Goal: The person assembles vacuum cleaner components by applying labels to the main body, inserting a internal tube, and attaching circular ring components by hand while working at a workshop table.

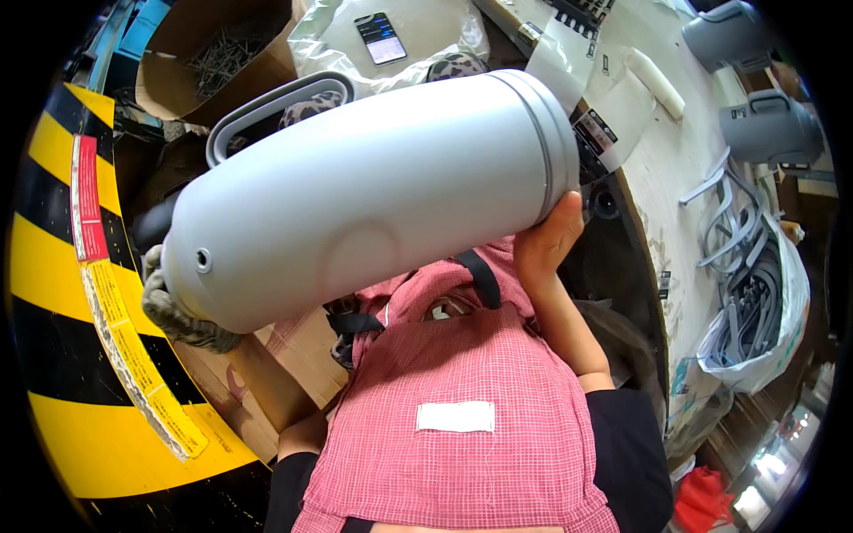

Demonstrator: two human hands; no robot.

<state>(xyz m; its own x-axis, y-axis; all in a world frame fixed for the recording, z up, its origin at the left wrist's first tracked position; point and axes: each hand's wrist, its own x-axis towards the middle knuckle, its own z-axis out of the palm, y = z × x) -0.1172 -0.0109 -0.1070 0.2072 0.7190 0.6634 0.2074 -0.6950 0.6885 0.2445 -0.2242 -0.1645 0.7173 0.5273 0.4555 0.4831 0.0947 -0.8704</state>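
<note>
A big light-grey plastic jug body lies tilted across my front, its right end higher than its left. A grey loop handle stands out from its far side. Near the left end there is a small round hole, and ridges ring the right end. My left hand, in a grey glove, curls around the left end. At the ridged rim my bare right hand grips from below, thumb up against the edge. Some fingers of both hands are hidden behind the jug body.
A yellow-and-black striped panel curves along the left. Beyond it stands a cardboard box of thin metal pieces. A phone lies on white plastic. The right-hand bench bears grey jugs and a bag of grey strips.
</note>
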